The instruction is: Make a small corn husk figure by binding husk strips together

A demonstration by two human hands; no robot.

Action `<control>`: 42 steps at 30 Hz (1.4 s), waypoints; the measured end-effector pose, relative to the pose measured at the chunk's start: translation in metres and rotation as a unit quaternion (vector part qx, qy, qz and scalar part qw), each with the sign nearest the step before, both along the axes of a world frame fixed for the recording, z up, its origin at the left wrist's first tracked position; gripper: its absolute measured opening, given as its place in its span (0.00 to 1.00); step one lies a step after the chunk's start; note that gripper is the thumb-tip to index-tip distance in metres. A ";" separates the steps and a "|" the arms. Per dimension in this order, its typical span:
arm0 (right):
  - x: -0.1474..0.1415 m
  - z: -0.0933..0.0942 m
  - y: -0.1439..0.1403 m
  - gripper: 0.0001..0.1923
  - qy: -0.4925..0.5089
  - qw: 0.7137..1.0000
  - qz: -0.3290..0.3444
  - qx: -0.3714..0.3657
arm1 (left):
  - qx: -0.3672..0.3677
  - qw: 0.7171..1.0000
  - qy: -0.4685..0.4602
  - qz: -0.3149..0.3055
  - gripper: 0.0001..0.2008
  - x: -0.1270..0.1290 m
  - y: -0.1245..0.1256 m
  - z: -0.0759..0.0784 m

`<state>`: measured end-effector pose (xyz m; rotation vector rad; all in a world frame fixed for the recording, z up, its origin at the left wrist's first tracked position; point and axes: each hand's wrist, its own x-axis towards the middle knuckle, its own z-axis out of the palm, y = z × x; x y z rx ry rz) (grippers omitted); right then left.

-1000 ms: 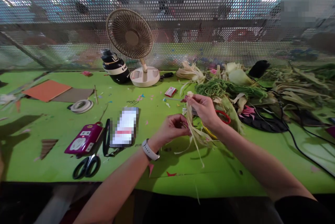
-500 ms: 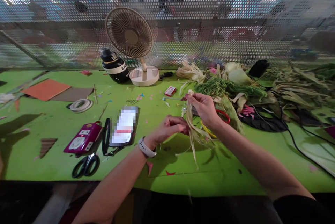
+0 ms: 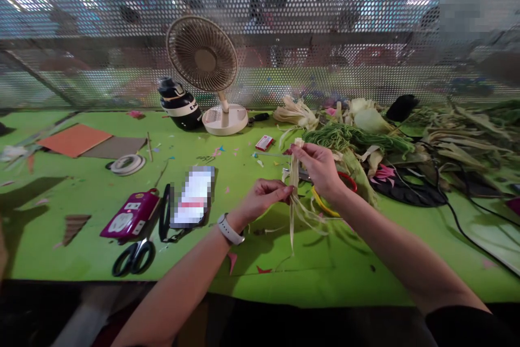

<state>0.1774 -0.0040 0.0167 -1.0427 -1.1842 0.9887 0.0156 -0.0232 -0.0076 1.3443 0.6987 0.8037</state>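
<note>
A bundle of pale corn husk strips [image 3: 295,174] hangs between my hands over the green table. My right hand [image 3: 317,165] pinches its top, where a cream-coloured knob pokes out above the fingers. Lower down, my left hand [image 3: 268,198], with a white watch band on the wrist, has thumb and fingers closed on the strips. Loose ends dangle and spread below the left fingertips. Behind the right hand lie scissors with red and yellow handles [image 3: 346,180], partly covered by the hand and arm.
Dried husks [image 3: 459,138] and green string [image 3: 357,137] heap at the right. A fan [image 3: 205,57], a black bottle [image 3: 181,106] and a small red-and-white box [image 3: 264,143] stand farther back. Leftward lie a phone [image 3: 193,195], a purple device [image 3: 132,214], black-handled scissors [image 3: 134,259] and tape rolls [image 3: 127,164].
My left hand has closed its thumb and fingers around the strips, which hang straighter and narrower. My right hand keeps its pinch at the top, nearly in the same place.
</note>
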 end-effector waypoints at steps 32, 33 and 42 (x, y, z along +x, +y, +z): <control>0.007 0.012 0.002 0.10 0.061 0.997 -0.012 0.036 | 0.003 0.988 -0.100 0.116 0.18 0.011 -0.014 0.000; 0.008 0.011 0.002 0.10 0.060 0.998 -0.013 0.034 | 0.004 0.989 -0.101 0.110 0.18 0.011 -0.014 0.000; 0.008 0.006 0.006 0.12 0.083 0.997 0.002 0.003 | 0.017 0.992 -0.105 0.074 0.20 0.009 -0.014 -0.001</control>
